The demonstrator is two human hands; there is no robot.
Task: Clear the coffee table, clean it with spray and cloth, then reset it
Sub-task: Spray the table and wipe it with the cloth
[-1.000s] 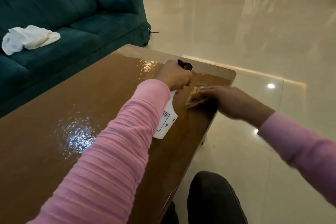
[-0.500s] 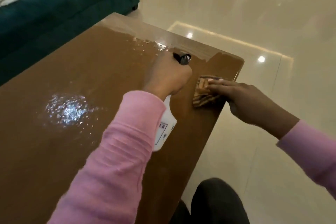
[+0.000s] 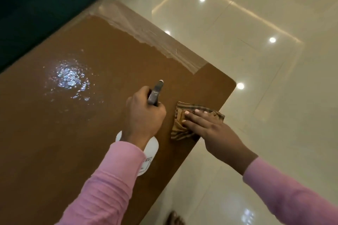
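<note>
The brown coffee table (image 3: 76,148) fills the left and middle of the head view. A wet, glistening patch (image 3: 70,77) of spray lies on its top. My left hand (image 3: 144,117) grips a white spray bottle (image 3: 149,155) with a dark nozzle (image 3: 156,92) pointing away over the table. My right hand (image 3: 208,126) presses flat, fingers straight, on a striped tan cloth (image 3: 180,130) near the table's right edge.
A dark green sofa (image 3: 36,2) runs along the upper left, close behind the table. Glossy cream floor tiles (image 3: 256,78) with ceiling light reflections lie to the right. A pale reflective strip (image 3: 151,34) crosses the table's far end. A foot (image 3: 173,218) shows at the bottom.
The view has tilted further down, so the sofa and its white cloth left the frame. Both hands stay on the bottle and cloth; the nozzle now points more over the tabletop.
</note>
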